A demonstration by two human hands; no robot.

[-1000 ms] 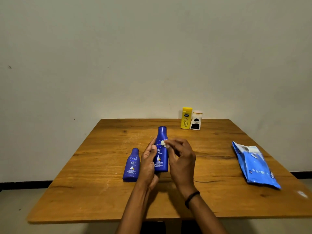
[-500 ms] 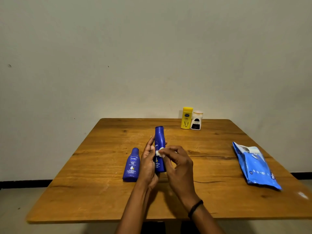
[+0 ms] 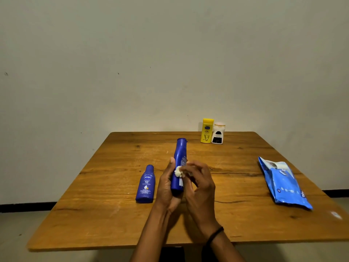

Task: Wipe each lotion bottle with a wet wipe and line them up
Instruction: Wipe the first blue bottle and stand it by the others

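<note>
- Head view: tall dark-blue plastic lotion bottle (image 3: 179, 159) upright over the middle of the brown wooden table (image 3: 113, 214), my left hand (image 3: 166, 188) gripping its lower half.
- Right hand (image 3: 200, 184) pinches a wadded white wet wipe (image 3: 178, 171) against the bottle's side; wiping step in hand.
- Next, I judge: turn the bottle, cover the remaining faces, then stand it beside the short blue bottle (image 3: 145, 184).

Wooden table (image 3: 113, 214) against plain pale wall (image 3: 170, 63); dark skirting (image 3: 28, 208); grey floor (image 3: 18, 233); dim light.
</note>
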